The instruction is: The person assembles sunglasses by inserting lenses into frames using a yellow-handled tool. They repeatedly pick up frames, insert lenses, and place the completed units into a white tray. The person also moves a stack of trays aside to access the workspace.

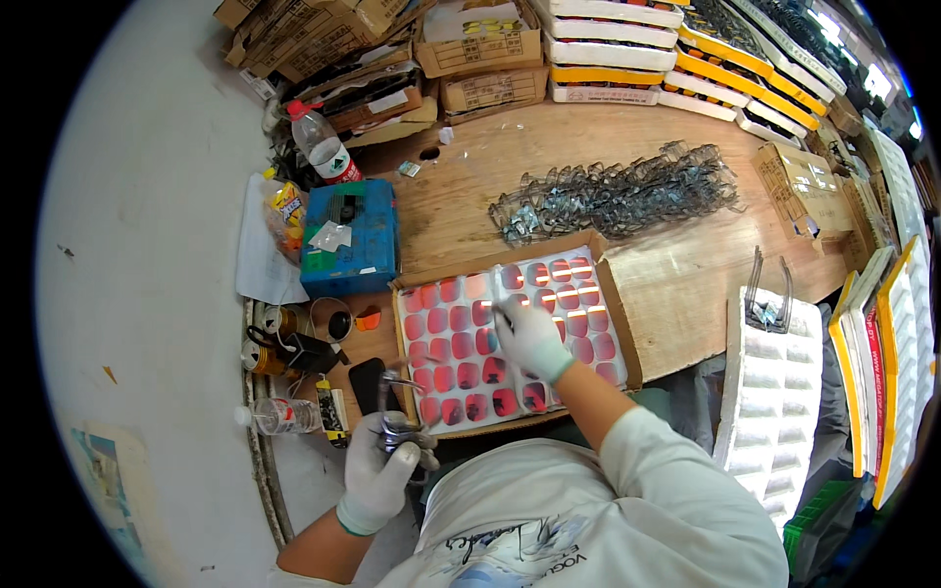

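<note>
My left hand (377, 468), in a white glove, is closed around a dark eyeglass frame (392, 431) just off the near left corner of a shallow cardboard box (619, 318). One part of the frame sticks up above the fingers. In the box, rows of red-pink tinted lenses (468, 374) lie on white sheeting. My right hand (532, 338), also gloved, reaches over the middle of the box. Its fingers are drawn together with the tips down among the lenses; whatever they pinch is hidden.
Beyond the box lies a long heap of eyeglass frames (627, 191). A blue box (353, 240), bottle (321, 142) and phone (371, 385) are at left. A white compartment tray (769, 392) holding a frame stands right. Cartons (480, 49) and stacked trays (613, 54) line the back.
</note>
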Demonstrator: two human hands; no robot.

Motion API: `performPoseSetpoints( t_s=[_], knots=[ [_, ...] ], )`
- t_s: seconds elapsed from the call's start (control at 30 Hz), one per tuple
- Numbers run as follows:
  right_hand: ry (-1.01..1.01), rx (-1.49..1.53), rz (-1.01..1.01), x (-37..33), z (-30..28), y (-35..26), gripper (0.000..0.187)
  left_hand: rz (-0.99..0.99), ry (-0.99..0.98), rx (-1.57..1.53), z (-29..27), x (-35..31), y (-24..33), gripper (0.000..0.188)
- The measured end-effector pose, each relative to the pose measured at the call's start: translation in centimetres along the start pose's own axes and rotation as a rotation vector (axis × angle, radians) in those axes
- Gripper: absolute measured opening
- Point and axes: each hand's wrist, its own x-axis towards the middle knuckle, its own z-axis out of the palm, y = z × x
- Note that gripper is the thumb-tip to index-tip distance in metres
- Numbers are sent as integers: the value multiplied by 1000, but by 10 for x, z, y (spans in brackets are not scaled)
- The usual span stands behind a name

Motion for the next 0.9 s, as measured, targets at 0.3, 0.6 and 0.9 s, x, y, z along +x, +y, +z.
performPoseSetpoints(
  t_s=[0.3, 0.6, 0.9],
  knots=[
    [111, 84, -304, -117, -90, -3, 33, 60, -234, -263, 63, 25, -12, 23],
    [107, -459, -564, -111, -130, -29, 28, -132, -486, -60, 74, 16, -14, 18],
    [307, -86, -605, -121, -142, -60, 32, 68, -265, 78, 78, 30, -47, 19]
  ],
)
